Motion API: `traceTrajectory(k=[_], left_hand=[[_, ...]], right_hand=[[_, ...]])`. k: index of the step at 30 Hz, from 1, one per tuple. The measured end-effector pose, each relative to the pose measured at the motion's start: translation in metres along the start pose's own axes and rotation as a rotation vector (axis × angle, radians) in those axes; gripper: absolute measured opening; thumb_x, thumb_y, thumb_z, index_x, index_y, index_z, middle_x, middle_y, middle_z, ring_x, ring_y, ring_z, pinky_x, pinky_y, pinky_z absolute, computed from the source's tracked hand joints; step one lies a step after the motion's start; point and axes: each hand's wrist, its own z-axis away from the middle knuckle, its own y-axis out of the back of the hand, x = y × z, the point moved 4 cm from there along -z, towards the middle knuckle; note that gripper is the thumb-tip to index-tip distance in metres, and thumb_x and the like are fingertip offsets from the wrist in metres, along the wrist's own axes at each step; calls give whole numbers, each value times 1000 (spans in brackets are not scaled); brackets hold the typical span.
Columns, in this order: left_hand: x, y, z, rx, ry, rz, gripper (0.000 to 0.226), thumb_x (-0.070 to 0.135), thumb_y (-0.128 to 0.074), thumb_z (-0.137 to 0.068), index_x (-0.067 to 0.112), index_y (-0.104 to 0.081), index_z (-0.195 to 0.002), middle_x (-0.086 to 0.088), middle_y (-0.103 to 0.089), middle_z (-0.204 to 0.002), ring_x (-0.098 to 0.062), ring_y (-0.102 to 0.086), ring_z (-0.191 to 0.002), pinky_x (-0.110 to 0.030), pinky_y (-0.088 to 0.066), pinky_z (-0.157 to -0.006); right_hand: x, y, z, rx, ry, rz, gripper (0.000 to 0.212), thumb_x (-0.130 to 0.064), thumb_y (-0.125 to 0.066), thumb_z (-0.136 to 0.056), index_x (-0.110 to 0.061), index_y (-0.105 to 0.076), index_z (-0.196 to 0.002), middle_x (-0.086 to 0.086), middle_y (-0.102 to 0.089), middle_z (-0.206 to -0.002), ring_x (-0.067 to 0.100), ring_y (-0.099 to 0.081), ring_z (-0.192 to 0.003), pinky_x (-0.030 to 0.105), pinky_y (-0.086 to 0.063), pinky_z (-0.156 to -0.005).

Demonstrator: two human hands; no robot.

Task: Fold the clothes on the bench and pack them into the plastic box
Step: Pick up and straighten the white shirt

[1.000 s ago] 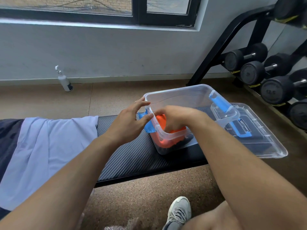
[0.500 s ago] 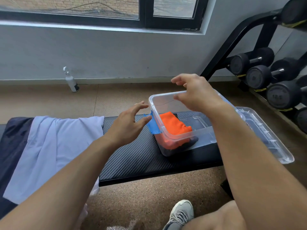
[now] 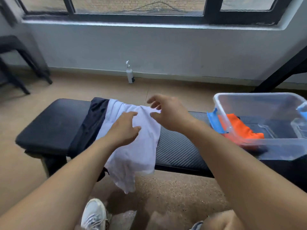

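Grey wall [image 3: 166, 52] under a black-framed window [image 3: 149, 12], tan floor [image 3: 174, 193] below. Long black desk [image 3: 176, 146] across the middle, padded, ribbed on the right half. Clear plastic box [image 3: 259, 105] on the right end of the desk, lidless, blue latches [image 3: 214, 123] on its short sides; folded orange garment [image 3: 240, 128] inside, against the near wall. White T-shirt [image 3: 137, 146] spread unfolded over the desk left of centre, near edge hanging off the front toward the floor. Dark navy garment [image 3: 89, 123] under and left of the T-shirt, also draped over the desk. Black diagonal frame of a rack [image 3: 282, 73] at the far right; black stool legs [image 3: 21, 63] at the far left, blurred. Left hand [image 3: 124, 128] palm down on the T-shirt, fingers spread and fairly straight, gripping nothing. Right hand [image 3: 167, 112] just above the T-shirt's far right corner, fingers loosely curved and apart, nothing held; contact with the cloth unclear. White sneaker [image 3: 94, 214] on the floor at the bottom edge. Small white pump bottle [image 3: 130, 75] upright on the floor against the wall, well behind the desk.
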Motion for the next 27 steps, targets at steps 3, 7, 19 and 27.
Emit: traceTrajectory(k=[3,7,19,27], left_hand=[[-30,11,10,-10,82,-40,66,30,-58,-99,19,-28,-156,0,-26,-164,-21,-23,-152,-42,-28,-120],[-60,26,15,-34,193,-31,77,36,-64,-95,19,-23,-159,-1,-21,-166,-24,-25,-151,-43,-30,-119],[-96,40,17,46,306,-130,28,31,-66,-85,9,-53,-95,-3,-56,-100,-24,-53,-84,-33,-37,-62],[-57,66,17,364,254,106,24,37,-49,-98,14,-55,-97,-2,-61,-94,-27,-54,-89,-36,-40,-70]], right_hand=[[2,-41,-8,-180,-27,68,44,-22,-72,-89,-23,-60,-131,-3,-64,-126,18,-59,-117,36,-49,-100],[5,-82,-3,-508,-4,252,85,-44,-82,-79,-31,-41,-152,-6,-48,-150,22,-48,-134,36,-42,-108],[20,-95,16,-679,28,314,15,-38,-75,-88,-29,-63,-88,-12,-58,-85,13,-55,-81,26,-42,-64],[31,-31,25,-503,-226,877,12,-14,-50,-95,-17,-49,-84,-2,-52,-83,22,-53,-78,38,-39,-73]])
